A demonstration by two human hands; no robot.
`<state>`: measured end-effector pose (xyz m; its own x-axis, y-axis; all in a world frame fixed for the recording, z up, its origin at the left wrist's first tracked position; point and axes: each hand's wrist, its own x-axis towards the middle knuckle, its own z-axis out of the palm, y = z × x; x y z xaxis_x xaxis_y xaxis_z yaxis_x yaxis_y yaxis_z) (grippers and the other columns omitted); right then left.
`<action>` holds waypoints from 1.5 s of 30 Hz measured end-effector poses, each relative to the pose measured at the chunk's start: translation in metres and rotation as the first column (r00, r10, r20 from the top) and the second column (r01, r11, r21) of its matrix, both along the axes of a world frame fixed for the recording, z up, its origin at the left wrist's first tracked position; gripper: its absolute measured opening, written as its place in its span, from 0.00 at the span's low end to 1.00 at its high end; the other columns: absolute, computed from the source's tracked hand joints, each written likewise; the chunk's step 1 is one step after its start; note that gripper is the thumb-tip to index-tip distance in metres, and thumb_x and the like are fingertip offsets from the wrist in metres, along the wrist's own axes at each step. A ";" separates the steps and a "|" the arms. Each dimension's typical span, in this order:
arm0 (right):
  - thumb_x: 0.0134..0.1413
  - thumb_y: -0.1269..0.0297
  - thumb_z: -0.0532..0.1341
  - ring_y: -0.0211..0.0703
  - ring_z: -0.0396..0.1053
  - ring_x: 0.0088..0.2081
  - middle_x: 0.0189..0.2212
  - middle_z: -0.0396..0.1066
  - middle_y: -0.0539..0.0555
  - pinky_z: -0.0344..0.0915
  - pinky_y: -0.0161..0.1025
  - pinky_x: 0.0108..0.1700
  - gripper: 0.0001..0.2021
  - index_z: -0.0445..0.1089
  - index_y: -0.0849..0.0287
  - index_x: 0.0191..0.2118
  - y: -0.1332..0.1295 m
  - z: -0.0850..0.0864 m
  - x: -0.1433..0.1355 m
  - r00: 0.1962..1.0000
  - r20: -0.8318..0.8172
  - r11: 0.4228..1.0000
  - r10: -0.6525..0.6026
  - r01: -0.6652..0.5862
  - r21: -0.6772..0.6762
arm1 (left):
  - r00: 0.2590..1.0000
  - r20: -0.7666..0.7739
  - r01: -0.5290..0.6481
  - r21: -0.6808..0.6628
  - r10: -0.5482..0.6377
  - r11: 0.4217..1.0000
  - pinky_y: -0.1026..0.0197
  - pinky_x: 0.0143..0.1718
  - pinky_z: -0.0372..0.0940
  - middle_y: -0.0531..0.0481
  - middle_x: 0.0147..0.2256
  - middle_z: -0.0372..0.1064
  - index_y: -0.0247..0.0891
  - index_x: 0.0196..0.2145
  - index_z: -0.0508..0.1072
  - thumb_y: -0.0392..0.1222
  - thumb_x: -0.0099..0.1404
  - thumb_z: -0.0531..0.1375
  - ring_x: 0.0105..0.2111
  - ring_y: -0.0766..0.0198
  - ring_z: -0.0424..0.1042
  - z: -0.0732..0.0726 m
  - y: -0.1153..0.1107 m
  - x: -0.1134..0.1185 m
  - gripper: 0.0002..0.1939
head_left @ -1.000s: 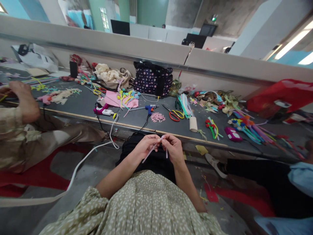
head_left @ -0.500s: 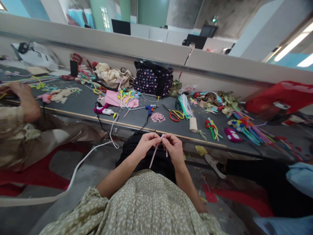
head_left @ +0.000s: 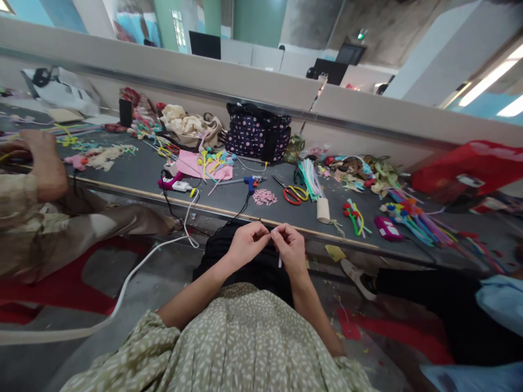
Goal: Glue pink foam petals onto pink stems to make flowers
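Over my lap, just in front of the table edge, both hands meet at the fingertips. My right hand (head_left: 291, 247) is closed in a pinch on a pale pink pipe cleaner (head_left: 280, 262), whose short end hangs below the fingers. My left hand (head_left: 250, 242) pinches the same pipe cleaner where the fingertips come together; most of it is hidden by the fingers. Beyond the hands on the table lie a pile of short pink pieces (head_left: 265, 197), a blue glue gun (head_left: 252, 182) and scissors with red and yellow handles (head_left: 293, 195).
Behind stand a dotted dark bag (head_left: 257, 133) and a bundle of pastel pipe cleaners (head_left: 310, 177). A pink sheet (head_left: 186, 163) carries yellow and blue pieces. A white cable (head_left: 153, 253) runs down at left. Co-workers sit on both sides, one's hand (head_left: 47, 160) at far left.
The long pink strand that hung below my left fingers no longer shows. My hands stay together in nearly the same place, and the view has shifted slightly.
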<state>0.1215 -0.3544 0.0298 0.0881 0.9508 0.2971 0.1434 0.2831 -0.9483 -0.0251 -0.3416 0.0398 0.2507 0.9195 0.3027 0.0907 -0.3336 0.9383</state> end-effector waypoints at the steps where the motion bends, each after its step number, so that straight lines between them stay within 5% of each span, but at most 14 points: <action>1: 0.54 0.61 0.61 0.33 0.55 0.22 0.20 0.60 0.45 0.53 0.32 0.25 0.08 0.66 0.58 0.28 0.000 0.000 0.000 0.999 0.028 0.999 -0.037 0.037 0.019 | 0.998 -0.056 -0.036 0.099 0.042 0.994 0.62 0.35 0.58 0.49 0.26 0.65 0.38 0.25 0.71 0.43 0.61 0.61 0.30 0.63 0.63 0.001 -0.002 0.001 0.09; 5: 0.54 0.60 0.61 0.33 0.54 0.22 0.20 0.59 0.44 0.53 0.32 0.26 0.10 0.65 0.58 0.26 0.002 0.000 0.000 0.991 0.062 0.992 -0.120 0.116 0.058 | 0.973 -0.179 -0.076 0.358 0.148 0.931 0.60 0.39 0.59 0.47 0.28 0.66 0.39 0.25 0.71 0.41 0.63 0.57 0.34 0.60 0.64 0.001 -0.004 0.005 0.10; 7: 0.55 0.59 0.61 0.33 0.54 0.21 0.19 0.59 0.44 0.53 0.32 0.24 0.10 0.65 0.58 0.28 0.003 0.000 0.001 0.996 0.028 0.996 -0.081 0.080 0.030 | 0.964 -0.199 -0.096 0.362 0.177 0.927 0.60 0.37 0.59 0.48 0.28 0.66 0.38 0.26 0.71 0.42 0.65 0.56 0.32 0.61 0.64 -0.002 -0.002 0.006 0.11; 11: 0.56 0.56 0.61 0.32 0.55 0.18 0.18 0.60 0.44 0.54 0.31 0.21 0.10 0.66 0.58 0.30 0.002 0.004 -0.001 0.996 -0.092 1.000 0.000 -0.002 -0.024 | 1.000 -0.001 -0.022 0.015 0.022 1.000 0.64 0.27 0.57 0.53 0.23 0.64 0.36 0.27 0.71 0.47 0.62 0.60 0.24 0.68 0.61 -0.002 0.005 0.003 0.12; 16: 0.55 0.56 0.62 0.35 0.62 0.22 0.21 0.66 0.47 0.61 0.32 0.24 0.10 0.70 0.58 0.32 0.001 0.010 -0.003 0.988 -0.149 0.997 0.051 -0.058 -0.045 | 0.930 0.353 0.219 -0.308 -0.102 0.926 0.66 0.28 0.60 0.50 0.26 0.71 0.33 0.29 0.73 0.48 0.56 0.65 0.24 0.69 0.65 0.000 0.010 -0.002 0.13; 30: 0.49 0.59 0.66 0.35 0.64 0.23 0.24 0.68 0.47 0.67 0.32 0.24 0.09 0.72 0.58 0.33 0.008 0.003 -0.002 0.959 -0.246 0.975 0.140 -0.177 -0.133 | 0.870 0.492 0.237 -0.377 -0.023 0.895 0.68 0.27 0.62 0.50 0.25 0.73 0.32 0.27 0.75 0.43 0.54 0.67 0.23 0.71 0.67 -0.007 0.011 -0.003 0.10; 40: 0.51 0.61 0.66 0.33 0.64 0.22 0.23 0.69 0.47 0.63 0.31 0.24 0.06 0.72 0.58 0.33 0.007 0.000 -0.001 0.959 -0.215 0.979 0.182 -0.196 -0.047 | 0.788 0.615 0.462 -0.544 -0.042 0.701 0.67 0.23 0.62 0.54 0.20 0.66 0.32 0.26 0.73 0.39 0.49 0.69 0.19 0.72 0.64 -0.012 0.019 -0.006 0.10; 45: 0.51 0.60 0.65 0.33 0.63 0.21 0.24 0.70 0.48 0.59 0.31 0.22 0.08 0.71 0.58 0.33 0.005 0.004 0.004 0.972 -0.140 0.977 0.191 -0.202 -0.066 | 0.711 0.703 0.626 -0.615 -0.026 0.479 0.68 0.21 0.58 0.55 0.18 0.62 0.31 0.27 0.72 0.37 0.49 0.67 0.17 0.74 0.60 -0.010 0.020 -0.003 0.09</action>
<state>0.1251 -0.3492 0.0339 -0.0694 0.9733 0.2187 -0.0354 0.2167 -0.9756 -0.0284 -0.3218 0.0297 0.6571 0.6992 -0.2818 -0.4447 0.6614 0.6040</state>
